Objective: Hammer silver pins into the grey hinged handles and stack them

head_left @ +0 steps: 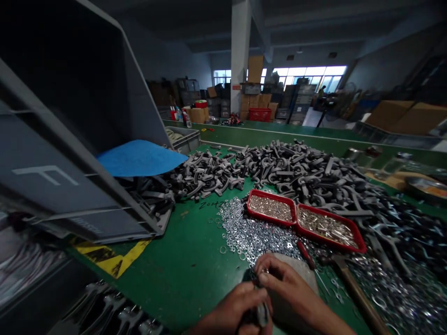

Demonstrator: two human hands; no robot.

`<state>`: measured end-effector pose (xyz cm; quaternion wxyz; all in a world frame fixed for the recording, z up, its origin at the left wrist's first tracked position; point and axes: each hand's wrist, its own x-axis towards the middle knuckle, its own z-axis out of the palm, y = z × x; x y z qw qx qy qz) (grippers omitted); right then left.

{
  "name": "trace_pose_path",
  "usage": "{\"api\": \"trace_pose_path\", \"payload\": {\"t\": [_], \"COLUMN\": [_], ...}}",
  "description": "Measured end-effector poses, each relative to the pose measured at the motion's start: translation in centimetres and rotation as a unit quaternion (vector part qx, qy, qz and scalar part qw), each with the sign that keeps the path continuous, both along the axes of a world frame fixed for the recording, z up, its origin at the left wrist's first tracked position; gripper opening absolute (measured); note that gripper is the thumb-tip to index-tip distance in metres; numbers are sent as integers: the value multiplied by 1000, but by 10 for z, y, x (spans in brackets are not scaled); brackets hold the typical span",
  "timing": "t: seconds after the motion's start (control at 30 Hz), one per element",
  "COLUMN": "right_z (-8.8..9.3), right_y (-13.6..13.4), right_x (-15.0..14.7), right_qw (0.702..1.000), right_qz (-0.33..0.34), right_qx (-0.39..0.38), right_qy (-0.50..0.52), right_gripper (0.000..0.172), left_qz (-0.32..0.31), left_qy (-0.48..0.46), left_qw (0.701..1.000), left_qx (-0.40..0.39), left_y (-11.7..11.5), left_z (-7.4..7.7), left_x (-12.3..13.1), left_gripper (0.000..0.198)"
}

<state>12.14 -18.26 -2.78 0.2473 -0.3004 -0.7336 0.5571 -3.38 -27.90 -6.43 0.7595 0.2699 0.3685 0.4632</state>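
— The left hand (240, 304) is curling around a dark part (261, 314), right above the green table (188, 265)!

— And the other?

— The right hand (284, 284) is bending its fingers just beside; what it's pinching, I can't tell. Small metal pieces (244, 237) are glinting beyond, beside the red trays (296, 218).

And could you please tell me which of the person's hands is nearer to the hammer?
Right. The right hand is left of the hammer, apart from it, with the screwdriver lying between them. The left hand is farther left, beyond the right hand.
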Motion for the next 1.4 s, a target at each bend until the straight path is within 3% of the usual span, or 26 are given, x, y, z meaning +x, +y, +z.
{"api": "trace_pose_path", "payload": {"t": [0.07, 0.13, 0.2, 0.27, 0.37, 0.47, 0.53, 0.6, 0.63, 0.7, 0.8, 1.03, 1.1, 1.2, 1.3, 1.33, 1.4], "right_z": [-11, -26, -42, -53, -55, -45, -37, -30, -28, -24, -22, -24, -24, -23, -20, -19, -16], "right_y": [10, 20, 27, 32, 36, 30, 19, 4, -3, -15, -23, -21, -22, -24, -26, -27, -27], "right_x": [-36, -73, -105, -125, -127, -95, -64, -34, -22, -3, 14, 41, 45, 48, 55, 59, 67], "right_qw": [991, 974, 965, 960, 964, 975, 990, 992, 971, 903, 856, 828, 847, 906, 965, 972, 965], "right_qz": [29, 39, 53, 63, 54, 9, -41, -106, -134, -165, -165, -111, -103, -123, -194, -204, -185], "right_qx": [110, 191, 224, 239, 232, 198, 119, -68, -179, -348, -414, -463, -440, -336, -103, -5, 166], "right_qy": [-74, -112, -122, -128, -117, -97, -65, 24, 84, 192, 264, 296, 279, 227, 141, 116, 77], "right_gripper": [26, 18, 12, 17, 18, 10, 15, 22, 25, 27, 26, 27, 29, 30, 17, 13, 21], "left_qz": [76, 201, 300, 346, 367, 381, 372, 340, 316, 262, 208, 208, 209, 211, 208, 204, 193], "left_qy": [7, 46, 110, 189, 287, 326, 335, 341, 342, 336, 319, 363, 365, 373, 382, 383, 382], "left_qw": [997, 978, 948, 919, 885, 865, 866, 875, 880, 891, 904, 898, 898, 895, 891, 890, 891], "left_qx": [2, 12, 9, 2, -11, -6, 13, 57, 89, 156, 193, 135, 129, 126, 131, 137, 148], "left_y": [-7, -16, -26, -34, -36, -22, -7, 9, 17, 30, 41, 47, 48, 49, 47, 46, 42], "left_z": [-6, -4, 5, 16, 24, 20, 18, 19, 20, 23, 21, 10, 11, 18, 29, 33, 39], "left_x": [-20, -45, -73, -96, -111, -98, -76, -49, -35, -7, 27, 55, 57, 62, 68, 70, 73], "left_gripper": [35, 34, 34, 34, 38, 39, 39, 39, 38, 35, 31, 39, 39, 32, 32, 33, 37]}}
